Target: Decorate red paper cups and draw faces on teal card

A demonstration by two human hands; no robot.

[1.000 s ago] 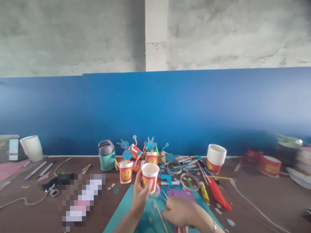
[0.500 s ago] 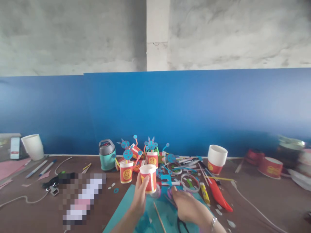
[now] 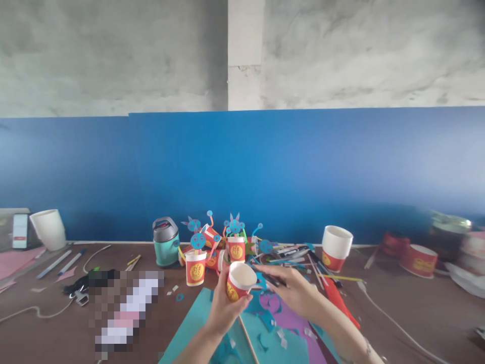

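Observation:
A red and white paper cup is tilted in my left hand, its open rim facing up toward me. My right hand is closed around dark-handled scissors, just right of the cup. Under both hands lie teal paper and purple paper with small scraps, and a thin wooden stick. Behind the held cup stand a decorated cup with a blue paper face and another decorated cup.
A teal lidded container stands at the back left. Stacked cups stand on the right, near a red pouch and a white cable. Pens and strips clutter the back. A phone leans at far left.
The held cup has tilted and moved slightly right and down. My right hand has lifted the scissors from the paper toward the cup, uncovering the purple paper.

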